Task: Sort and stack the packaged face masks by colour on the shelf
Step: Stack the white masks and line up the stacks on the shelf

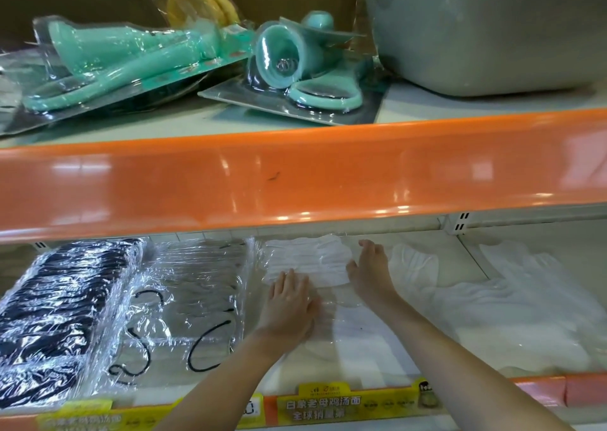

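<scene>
On the lower shelf (466, 253) lie clear-wrapped mask packs. A pack of black masks (62, 309) is at the far left. Beside it is a pack of grey masks (190, 299) with black ear loops. A pack of white masks (308, 259) lies in the middle. My left hand (290, 305) rests flat on its near part, fingers straight. My right hand (369, 271) touches the pack's right edge with fingers extended. More white packs (525, 309) lie at the right.
The orange edge (295, 181) of the upper shelf overhangs the lower one. On top are teal packaged utensils (131, 66), a teal gadget pack (295, 66), yellow rings (200, 3) and a grey bin (486, 29). Yellow price labels (328, 404) line the front rail.
</scene>
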The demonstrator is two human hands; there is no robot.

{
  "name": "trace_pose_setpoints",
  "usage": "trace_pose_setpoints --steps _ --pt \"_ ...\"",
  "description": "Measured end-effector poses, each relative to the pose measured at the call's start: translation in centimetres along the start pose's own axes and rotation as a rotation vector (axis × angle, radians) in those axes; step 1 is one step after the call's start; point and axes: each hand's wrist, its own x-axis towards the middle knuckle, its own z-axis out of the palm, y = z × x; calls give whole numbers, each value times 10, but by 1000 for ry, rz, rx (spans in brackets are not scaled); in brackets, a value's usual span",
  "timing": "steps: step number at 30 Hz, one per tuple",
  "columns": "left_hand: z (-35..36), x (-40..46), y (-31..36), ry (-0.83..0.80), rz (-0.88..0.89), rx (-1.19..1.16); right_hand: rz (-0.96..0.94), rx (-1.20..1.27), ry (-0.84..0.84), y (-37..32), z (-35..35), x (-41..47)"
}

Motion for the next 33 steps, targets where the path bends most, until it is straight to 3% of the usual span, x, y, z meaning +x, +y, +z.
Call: trace_pose_setpoints --steps 5,12,19,25,33 --pt "0 4 -3 1 -11 11 -323 -232 -82 1 13 -16" --pt "0 14 -6 -23 -56 -4 -434 -340 -94 9 38 -25" --pt "-2 20 -5 -1 -90 -55 -437 -365 -53 7 43 -28" --pt "0 3 8 185 2 -71 -473 -343 -156 4 25 -25" --pt "6 -23 26 110 31 -124 -411 -249 -176 10 -14 -42"
